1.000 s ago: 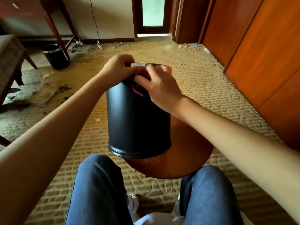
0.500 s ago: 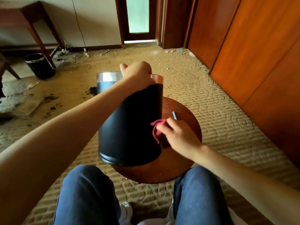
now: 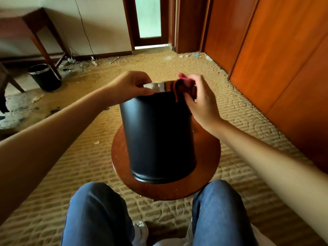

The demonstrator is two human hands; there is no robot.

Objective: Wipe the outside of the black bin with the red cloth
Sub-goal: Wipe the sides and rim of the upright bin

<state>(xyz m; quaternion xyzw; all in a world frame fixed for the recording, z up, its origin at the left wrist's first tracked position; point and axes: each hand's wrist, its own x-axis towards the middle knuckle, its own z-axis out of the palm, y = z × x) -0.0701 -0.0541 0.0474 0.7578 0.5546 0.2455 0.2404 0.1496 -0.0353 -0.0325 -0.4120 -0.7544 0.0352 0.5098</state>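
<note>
Bin (image 3: 158,135) looks light and slick, so left hand (image 3: 131,87) pinching its rim seems right, with right hand (image 3: 200,100) clutching the floppy cloth (image 3: 182,84) just beside.

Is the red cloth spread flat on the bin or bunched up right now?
Bunched up. The red cloth sits crumpled in the right hand's grip at the black bin's top rim.

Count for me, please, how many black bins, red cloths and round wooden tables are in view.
Black bins: 2, near black bin and far black bin
Red cloth: 1
Round wooden table: 1
Total: 4
</note>
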